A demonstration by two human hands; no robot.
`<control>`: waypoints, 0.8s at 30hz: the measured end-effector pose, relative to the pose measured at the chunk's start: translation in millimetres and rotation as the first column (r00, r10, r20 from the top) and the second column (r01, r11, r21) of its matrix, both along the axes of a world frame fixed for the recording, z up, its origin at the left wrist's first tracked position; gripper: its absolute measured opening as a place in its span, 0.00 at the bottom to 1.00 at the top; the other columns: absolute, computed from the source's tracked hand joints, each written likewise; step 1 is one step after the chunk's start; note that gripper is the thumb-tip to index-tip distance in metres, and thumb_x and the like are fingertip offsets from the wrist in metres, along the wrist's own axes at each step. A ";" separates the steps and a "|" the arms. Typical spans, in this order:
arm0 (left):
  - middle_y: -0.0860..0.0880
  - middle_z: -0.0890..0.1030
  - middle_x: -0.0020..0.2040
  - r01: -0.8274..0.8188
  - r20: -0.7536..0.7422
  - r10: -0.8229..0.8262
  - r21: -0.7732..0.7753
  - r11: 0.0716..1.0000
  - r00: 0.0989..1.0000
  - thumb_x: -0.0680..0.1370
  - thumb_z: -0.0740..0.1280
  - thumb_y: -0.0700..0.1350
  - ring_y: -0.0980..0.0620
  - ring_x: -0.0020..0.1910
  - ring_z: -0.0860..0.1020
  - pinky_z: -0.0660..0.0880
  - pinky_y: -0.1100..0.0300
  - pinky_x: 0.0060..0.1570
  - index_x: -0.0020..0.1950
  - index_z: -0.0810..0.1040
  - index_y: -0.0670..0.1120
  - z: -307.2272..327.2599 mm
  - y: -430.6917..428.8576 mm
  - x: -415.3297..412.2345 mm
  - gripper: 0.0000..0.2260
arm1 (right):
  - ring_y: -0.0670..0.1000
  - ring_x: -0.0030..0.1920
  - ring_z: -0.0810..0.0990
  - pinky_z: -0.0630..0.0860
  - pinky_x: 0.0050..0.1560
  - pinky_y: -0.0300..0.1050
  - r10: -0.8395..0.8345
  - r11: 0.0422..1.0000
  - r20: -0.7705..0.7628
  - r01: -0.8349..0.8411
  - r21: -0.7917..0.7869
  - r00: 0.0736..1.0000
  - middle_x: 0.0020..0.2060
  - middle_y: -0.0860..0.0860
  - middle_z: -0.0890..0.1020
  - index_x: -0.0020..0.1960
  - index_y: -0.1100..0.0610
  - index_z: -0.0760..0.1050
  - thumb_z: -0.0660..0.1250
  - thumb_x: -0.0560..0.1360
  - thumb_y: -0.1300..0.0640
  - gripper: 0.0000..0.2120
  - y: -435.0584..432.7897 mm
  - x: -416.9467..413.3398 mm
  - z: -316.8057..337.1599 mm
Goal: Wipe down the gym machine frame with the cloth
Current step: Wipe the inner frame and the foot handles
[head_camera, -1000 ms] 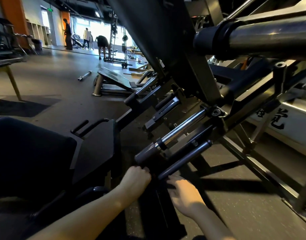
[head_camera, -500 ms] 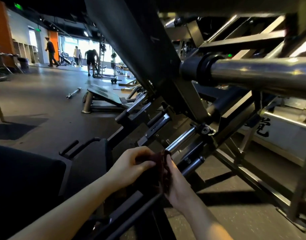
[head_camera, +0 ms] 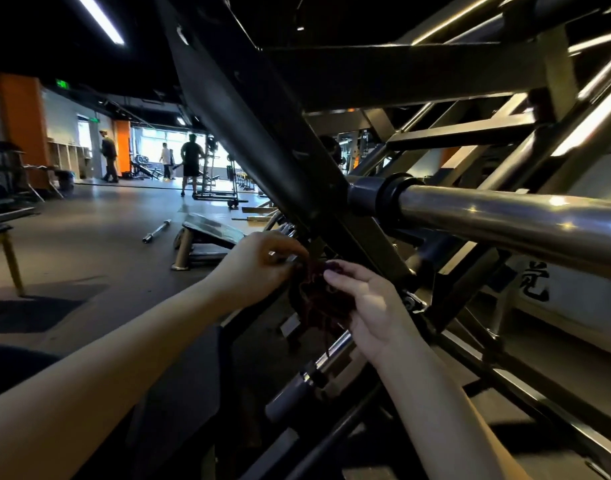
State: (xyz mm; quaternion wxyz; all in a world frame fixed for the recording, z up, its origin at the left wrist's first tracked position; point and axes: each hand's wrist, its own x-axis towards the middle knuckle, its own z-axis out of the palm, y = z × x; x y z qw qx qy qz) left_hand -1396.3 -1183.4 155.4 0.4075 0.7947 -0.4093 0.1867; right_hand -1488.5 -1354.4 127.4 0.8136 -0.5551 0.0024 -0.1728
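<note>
Where the cloth [head_camera: 316,301] is: bunched between the fingers of both hands, with the machine frame [head_camera: 262,140] just behind them.
Left hand [head_camera: 259,268]: fingers curled, pinching the cloth's upper edge.
Right hand [head_camera: 370,306]: fingers curled round its right side.
Chrome bar [head_camera: 505,216]: above right of the fingers.

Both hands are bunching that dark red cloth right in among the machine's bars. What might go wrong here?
Loose threads of the cloth dangle over the chrome rod below and might snag in a joint. The left hand and right hand sit right beside the black frame beam and its fittings, so fingers might get pinched if anything shifts.
</note>
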 end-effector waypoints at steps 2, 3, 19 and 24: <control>0.55 0.86 0.51 -0.083 0.031 0.086 -0.082 0.993 0.996 0.73 0.72 0.52 0.54 0.51 0.84 0.81 0.47 0.56 0.50 0.84 0.62 21.1 2.5 -6.3 0.08 | 0.53 0.51 0.86 0.83 0.53 0.51 -0.223 0.964 0.196 0.246 -0.100 0.955 0.48 0.52 0.87 0.53 0.51 0.84 0.73 0.75 0.66 0.12 10.4 -2.7 10.8; 0.55 0.85 0.53 -0.144 0.075 0.152 -0.096 0.985 0.986 0.74 0.73 0.51 0.52 0.52 0.84 0.81 0.48 0.55 0.52 0.84 0.62 31.7 4.8 -8.1 0.09 | 0.49 0.53 0.85 0.83 0.56 0.49 -0.320 0.903 0.316 0.388 -0.183 0.893 0.51 0.49 0.86 0.55 0.49 0.84 0.73 0.76 0.65 0.13 15.7 -4.4 18.6; 0.41 0.79 0.67 -0.582 0.845 0.414 -0.158 0.798 0.339 0.73 0.77 0.50 0.41 0.71 0.73 0.61 0.39 0.75 0.63 0.82 0.43 125.3 46.1 14.1 0.22 | 0.55 0.57 0.82 0.79 0.57 0.46 -0.466 -0.129 0.653 0.684 -0.718 0.597 0.61 0.55 0.81 0.62 0.57 0.81 0.67 0.79 0.64 0.13 22.6 34.2 82.0; 0.41 0.80 0.66 -0.612 0.896 0.358 -0.134 0.779 0.261 0.77 0.73 0.49 0.40 0.71 0.73 0.59 0.37 0.76 0.65 0.81 0.43 130.8 57.1 26.8 0.19 | 0.57 0.58 0.83 0.81 0.60 0.50 -0.325 0.002 0.770 0.815 -0.580 0.549 0.58 0.58 0.83 0.63 0.61 0.80 0.70 0.76 0.67 0.17 48.5 54.2 105.9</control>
